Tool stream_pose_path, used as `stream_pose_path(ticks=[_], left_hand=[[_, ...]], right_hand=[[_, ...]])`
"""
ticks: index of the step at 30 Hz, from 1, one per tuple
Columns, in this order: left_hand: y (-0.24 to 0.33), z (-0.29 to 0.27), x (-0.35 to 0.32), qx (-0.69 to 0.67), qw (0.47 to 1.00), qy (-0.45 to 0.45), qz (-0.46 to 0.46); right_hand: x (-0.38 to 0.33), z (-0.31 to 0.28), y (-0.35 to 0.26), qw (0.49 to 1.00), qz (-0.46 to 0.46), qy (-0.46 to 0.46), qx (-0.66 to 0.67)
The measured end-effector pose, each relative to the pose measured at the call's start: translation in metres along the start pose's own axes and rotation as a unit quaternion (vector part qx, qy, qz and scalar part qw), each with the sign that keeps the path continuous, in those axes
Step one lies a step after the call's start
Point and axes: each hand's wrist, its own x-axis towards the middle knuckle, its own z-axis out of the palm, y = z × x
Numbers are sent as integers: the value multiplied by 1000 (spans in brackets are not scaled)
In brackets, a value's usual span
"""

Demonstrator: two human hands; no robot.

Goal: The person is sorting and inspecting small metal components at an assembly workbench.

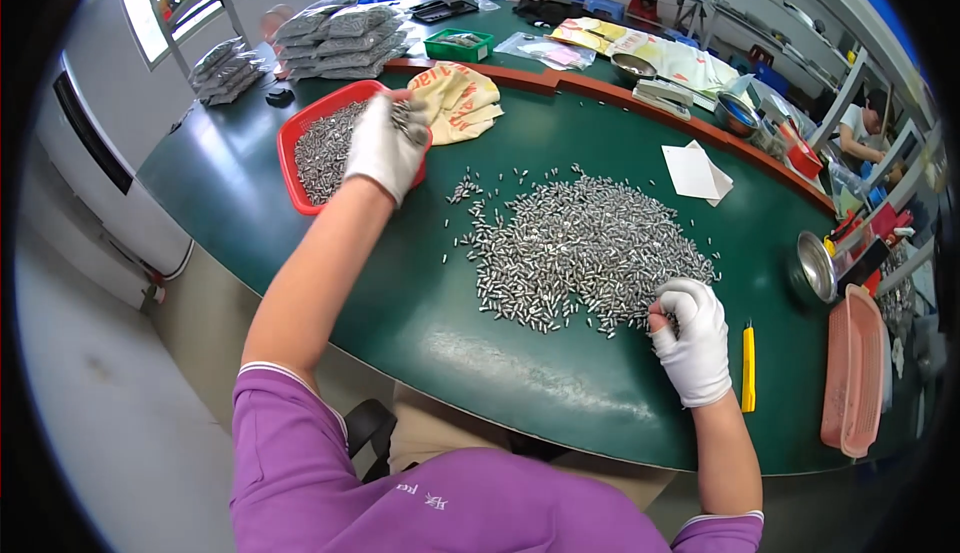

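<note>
Pins (590, 243): loose pile on table (420, 303), long axes mixed. Right hand (692, 338) nearer, curled at pile's near-right edge; whether its grip holds any, cannot tell. Left hand (382, 148) grasping pins over basket (287, 158), left of and beyond pile.

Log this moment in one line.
Left hand: holding metal parts over red basket | Right hand: at near-right edge of pile | Yellow tool: on table

The left hand (386, 148) holds metal pieces (408, 119) over the red basket (288, 161); the right hand (695, 343) meets the pile (590, 248) on the bench (470, 353).
</note>
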Motion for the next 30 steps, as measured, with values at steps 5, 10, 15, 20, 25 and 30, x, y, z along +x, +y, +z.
stream_pose_path(ticks=[5,10,15,20,25,30], left_hand=[[86,-77,97,341,919,64,188],[101,-102,104,456,879,47,131],[98,-97,79,314,945,-42,80],[69,-41,22,-4,983,-183,-25],[20,-18,-5,-124,914,-353,-158],[-60,39,-132,203,855,-342,-333]], right_hand=[[5,5,-7,999,-24,-5,24],[1,4,1,999,-11,-8,30],[-2,6,4,998,22,1,59],[-8,4,6,985,110,10,135],[-3,3,0,966,154,-10,208],[-2,0,0,944,132,-44,300]])
